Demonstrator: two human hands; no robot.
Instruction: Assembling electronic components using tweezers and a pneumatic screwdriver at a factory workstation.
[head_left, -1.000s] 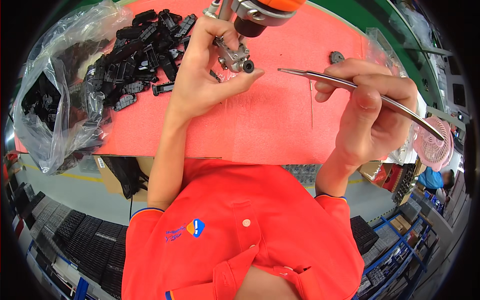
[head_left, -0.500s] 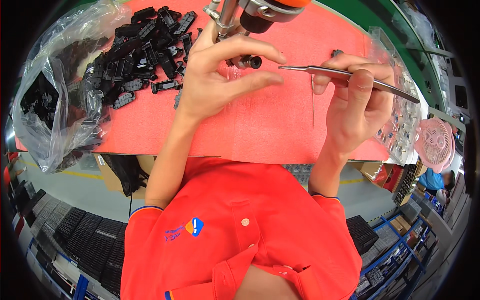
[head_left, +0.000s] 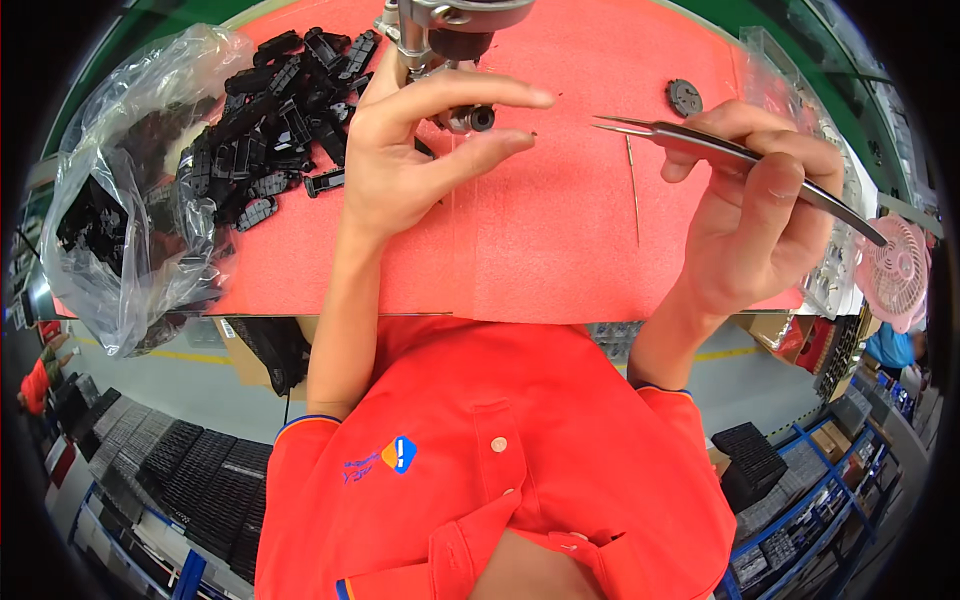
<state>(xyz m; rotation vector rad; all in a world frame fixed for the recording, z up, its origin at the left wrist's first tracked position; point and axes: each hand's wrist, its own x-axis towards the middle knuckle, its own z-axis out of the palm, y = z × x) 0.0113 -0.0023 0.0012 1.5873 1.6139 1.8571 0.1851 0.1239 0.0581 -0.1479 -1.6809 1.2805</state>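
My left hand (head_left: 395, 160) is raised over the mat, its thumb and index finger spread apart. A tiny dark speck shows at the thumb tip; what it is cannot be told. The other fingers are partly hidden behind a metal stand (head_left: 410, 45) with a black cylindrical end piece (head_left: 482, 118). My right hand (head_left: 750, 215) grips metal tweezers (head_left: 715, 148) like a pen. Their two tips are slightly apart, point left toward my left fingertips and hold nothing visible. Beyond my right hand lies a round dark disc (head_left: 684, 97). Below the tweezers lies a thin metal rod (head_left: 634, 190).
A pink-red foam mat (head_left: 560, 260) covers the table. Many black plastic parts (head_left: 285, 110) lie piled at the left, beside a clear plastic bag (head_left: 135, 290) holding more. Clear trays (head_left: 835, 250) and a pink fan (head_left: 893, 272) stand at the right.
My right hand and the tweezers have moved right, away from my left fingertips. The dark disc is now fully visible. My left thumb and index finger stay apart. The whole view has shifted slightly.
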